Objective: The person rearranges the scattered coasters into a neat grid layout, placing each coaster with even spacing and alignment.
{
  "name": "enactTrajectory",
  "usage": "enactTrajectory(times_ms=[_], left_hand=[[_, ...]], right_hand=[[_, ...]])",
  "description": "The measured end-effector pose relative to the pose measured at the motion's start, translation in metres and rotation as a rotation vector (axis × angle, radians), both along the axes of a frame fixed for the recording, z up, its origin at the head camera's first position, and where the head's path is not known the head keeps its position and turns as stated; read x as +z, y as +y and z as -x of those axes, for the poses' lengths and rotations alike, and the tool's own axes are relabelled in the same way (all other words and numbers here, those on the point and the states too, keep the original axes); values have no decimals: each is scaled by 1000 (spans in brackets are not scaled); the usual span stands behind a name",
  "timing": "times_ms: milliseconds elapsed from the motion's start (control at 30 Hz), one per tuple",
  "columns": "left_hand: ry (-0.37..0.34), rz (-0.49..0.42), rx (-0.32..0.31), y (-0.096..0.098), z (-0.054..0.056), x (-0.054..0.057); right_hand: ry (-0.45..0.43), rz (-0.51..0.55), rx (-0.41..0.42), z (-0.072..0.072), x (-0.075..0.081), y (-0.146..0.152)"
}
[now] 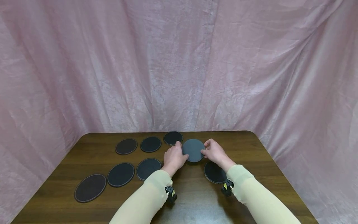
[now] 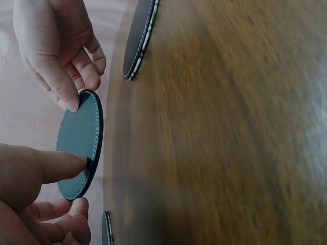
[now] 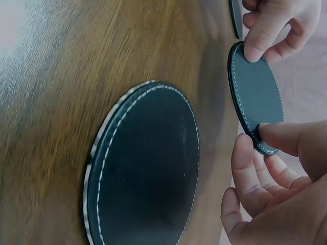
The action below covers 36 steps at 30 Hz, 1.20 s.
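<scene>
A round dark coaster with pale edge stitching (image 1: 193, 150) is held tilted up above the far part of the wooden table. My left hand (image 1: 174, 158) pinches its left edge, the thumb lying on the face in the left wrist view. At the opposite edge my right hand (image 1: 214, 151) pinches it between thumb and fingers, as the right wrist view shows. Below the right wrist lies another dark stitched coaster (image 3: 145, 168), flat on the table and partly hidden by the hand in the head view. Just beyond my left hand rests one more coaster (image 1: 173, 138).
Left of the hands, several round coasters lie flat in two rows, among them a near brownish one (image 1: 90, 188), a back brown one (image 1: 126, 146) and a dark one (image 1: 149, 169). The wooden table (image 1: 193, 205) ends at a pink curtain (image 1: 179, 62).
</scene>
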State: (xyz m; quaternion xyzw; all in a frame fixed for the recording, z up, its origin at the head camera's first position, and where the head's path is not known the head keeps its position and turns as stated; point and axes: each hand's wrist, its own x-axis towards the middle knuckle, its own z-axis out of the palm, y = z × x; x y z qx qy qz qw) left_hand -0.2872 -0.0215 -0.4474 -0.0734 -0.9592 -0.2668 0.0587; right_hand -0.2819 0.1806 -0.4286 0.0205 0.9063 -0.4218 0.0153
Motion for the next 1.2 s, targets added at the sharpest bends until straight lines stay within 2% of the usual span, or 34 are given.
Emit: enactTrajectory(times_ms=[33, 233, 267, 333, 400, 467, 533, 567, 600, 633, 700, 733, 767, 800, 833, 867, 933, 1033, 1067, 1100, 1200], left_hand=[[1, -4, -7, 1, 3, -3], [60, 22, -18, 8, 44, -57], [60, 25, -19, 9, 48, -62], [57, 20, -18, 13, 44, -60], [86, 2, -13, 15, 43, -60], [44, 3, -15, 19, 30, -42], [46, -3, -17, 23, 27, -39], [31, -1, -23, 24, 20, -30], [38, 1, -32, 26, 23, -35], [22, 4, -38, 28, 18, -28], [33, 1, -46, 30, 20, -31], [18, -5, -44, 32, 17, -26], [19, -4, -46, 32, 20, -29], [37, 7, -44, 33, 26, -38], [22, 12, -38, 35, 24, -33], [20, 12, -37, 35, 27, -36], [29, 21, -35, 37, 31, -43], [39, 32, -37, 39, 33, -43], [45, 42, -38, 41, 32, -44], [44, 48, -40, 42, 30, -41], [44, 63, -48, 46, 22, -29]], right_hand=[[3, -1, 0, 0, 0, 1], [-2, 4, -5, -2, 1, 8], [-1, 3, -6, -2, 1, 9], [-1, 3, -8, -2, 1, 11], [0, -2, -13, -2, 1, 13], [-1, -9, -17, -1, -1, 16], [-9, -14, -22, 0, -3, 19], [-14, -19, -26, 0, -3, 21], [-15, -23, -27, 0, -4, 23], [-17, -29, -30, -1, -3, 24], [-21, -34, -38, -2, -2, 26], [-21, -35, -40, -2, -3, 27], [-16, -37, -40, -2, -3, 28], [-6, -41, -36, -1, -4, 29], [2, -40, -34, 1, -7, 31], [7, -43, -29, 6, -12, 34], [41, -77, -24, 24, -32, 45], [69, -121, -21, 47, -61, 60], [79, -130, -8, 47, -61, 61], [81, -137, -7, 53, -68, 66], [69, -130, -6, 56, -73, 71]])
